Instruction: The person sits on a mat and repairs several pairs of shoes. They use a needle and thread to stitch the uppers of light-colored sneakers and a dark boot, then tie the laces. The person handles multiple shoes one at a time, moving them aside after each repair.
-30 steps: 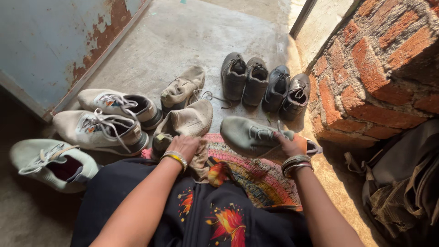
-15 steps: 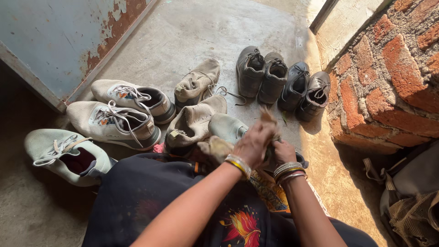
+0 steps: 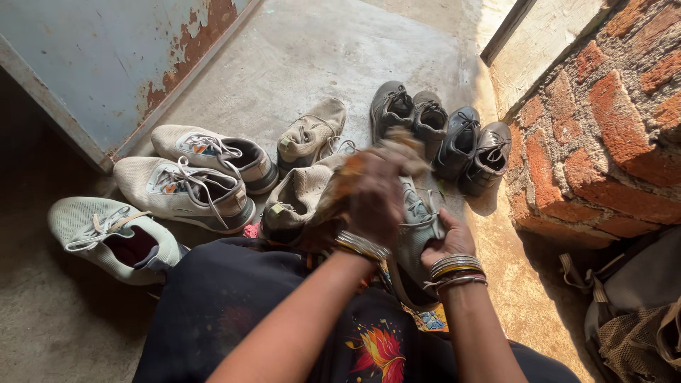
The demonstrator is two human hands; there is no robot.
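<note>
A bare concrete floor [image 3: 333, 50] runs between a pale blue metal door [image 3: 92, 64], rusted along its lower edge, and a red brick wall [image 3: 610, 135] on the right, with sun falling across the far side. A grey bag [image 3: 631, 298] slumps at the foot of the bricks. Shoes are spread over the floor: a light green trainer [image 3: 106, 237] nearest on the left, two whitish trainers [image 3: 191, 177] beside it, a beige pair [image 3: 308, 163] in the middle, two dark pairs [image 3: 440, 131] near the wall.

A second ago the grey shoe [image 3: 418, 227] lay flat across the lap with only the right hand on it. Now it is tipped up on the patterned cloth [image 3: 425, 319] over the knees, and the left hand [image 3: 372, 198] has come across with a brownish rag [image 3: 394, 145], blurred with motion. I'd judge the wiping has begun.

The left hand is closed around the rag. The right hand [image 3: 447, 245] is wrapped about the shoe from below, steadying it.

No packages, labels or signs are in sight.
</note>
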